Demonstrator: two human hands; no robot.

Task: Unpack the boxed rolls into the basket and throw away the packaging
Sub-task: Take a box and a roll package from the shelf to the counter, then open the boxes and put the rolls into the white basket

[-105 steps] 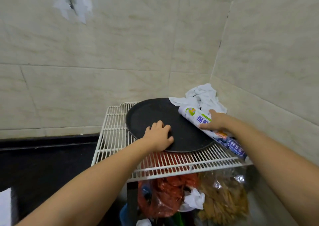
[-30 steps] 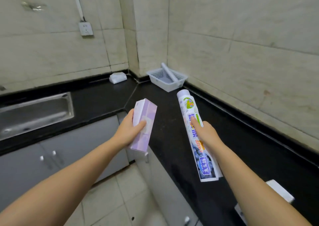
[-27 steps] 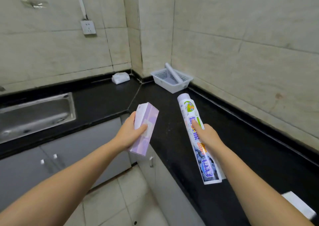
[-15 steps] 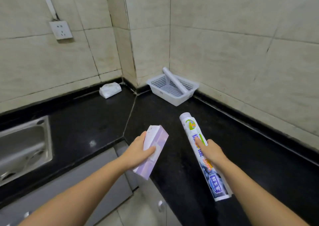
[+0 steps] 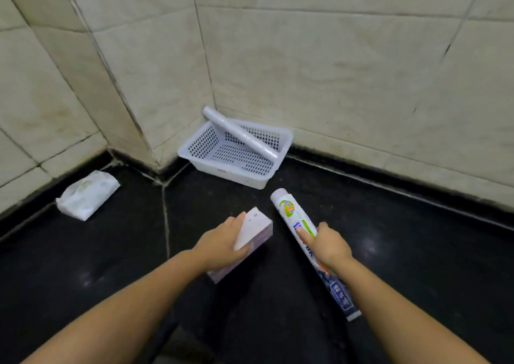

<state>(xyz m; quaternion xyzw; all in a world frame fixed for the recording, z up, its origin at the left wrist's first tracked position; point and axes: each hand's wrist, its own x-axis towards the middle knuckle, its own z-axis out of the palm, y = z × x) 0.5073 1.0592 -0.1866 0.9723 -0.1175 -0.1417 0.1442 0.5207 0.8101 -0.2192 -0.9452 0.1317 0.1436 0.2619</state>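
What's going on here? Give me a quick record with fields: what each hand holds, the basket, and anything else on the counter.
left hand: grips purple box
right hand: grips printed roll
basket: white, in the corner, on the counter
in basket: one plain roll, leaning over the rim
also on counter: tissue pack, by the left wall

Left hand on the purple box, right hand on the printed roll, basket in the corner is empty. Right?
Not quite: the basket is not empty. The head view shows a plain white roll lying slantwise in it, one end propped over the back rim. The rest holds: left hand on the purple box, right hand on the printed roll.
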